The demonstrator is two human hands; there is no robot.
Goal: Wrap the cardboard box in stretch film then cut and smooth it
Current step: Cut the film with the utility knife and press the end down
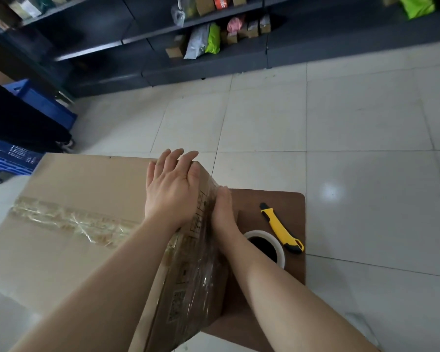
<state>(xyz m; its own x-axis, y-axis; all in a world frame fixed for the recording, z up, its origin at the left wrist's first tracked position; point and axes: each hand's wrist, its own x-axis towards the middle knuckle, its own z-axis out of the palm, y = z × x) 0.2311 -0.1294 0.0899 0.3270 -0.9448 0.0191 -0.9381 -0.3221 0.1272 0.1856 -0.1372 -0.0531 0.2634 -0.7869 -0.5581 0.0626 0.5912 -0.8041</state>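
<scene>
Cardboard box (pixel 81 189) | L hand (pixel 172 191) fingers (pixel 174 156) flat on top | R hand (pixel 222 212) flat, prob. pressing film (pixel 201 283)

Dark, seemingly metal shelving (pixel 208 62) lines pale floor tiles (pixel 353 123).

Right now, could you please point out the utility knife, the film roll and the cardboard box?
utility knife (pixel 280 226): head view, middle of its yellow handle.
film roll (pixel 264 234): head view, far side of its white rim.
cardboard box (pixel 81 179): head view, bare part of its top face.
</scene>
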